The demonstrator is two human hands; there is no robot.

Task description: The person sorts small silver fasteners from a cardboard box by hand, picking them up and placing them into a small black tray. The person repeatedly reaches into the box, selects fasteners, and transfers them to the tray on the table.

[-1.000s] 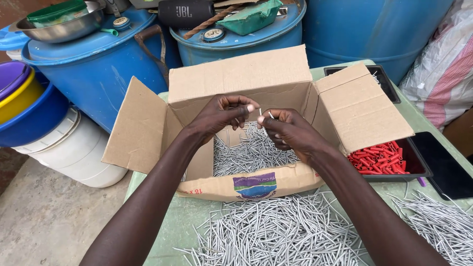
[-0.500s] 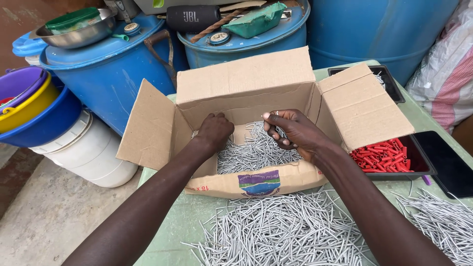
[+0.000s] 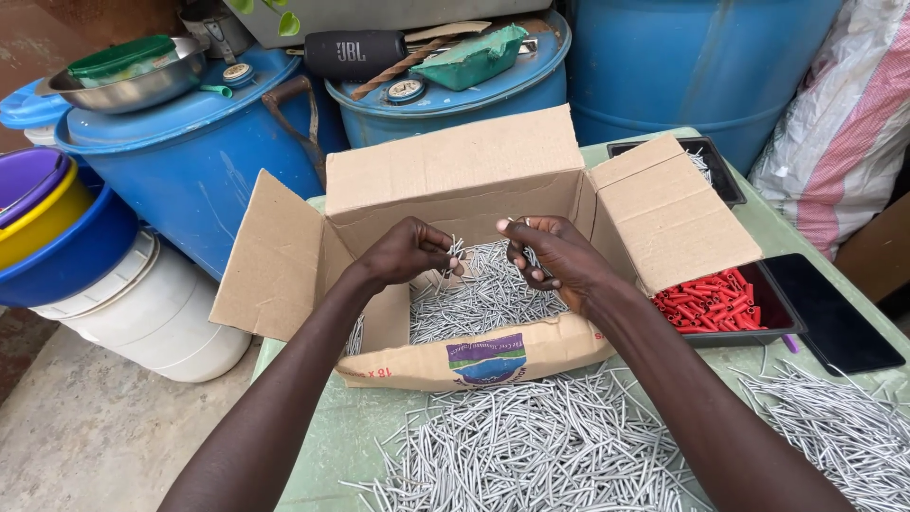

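Open cardboard box (image 3: 455, 180) on green table (image 3: 332, 446), floor covered in loose grey metal pins (image 3: 483, 299). Above them, inside the box, left hand (image 3: 403, 251) pinching a small bunch of pins (image 3: 452, 254); right hand (image 3: 555, 251) curled, fingertips pinching a few more.

Both arms reach forward, left hand (image 3: 406, 252) and right hand (image 3: 555, 254) raised, fingers pinched together.

Box (image 3: 474, 180) on table (image 3: 806, 237), barrels (image 3: 190, 161) behind, tray (image 3: 749, 327) right.
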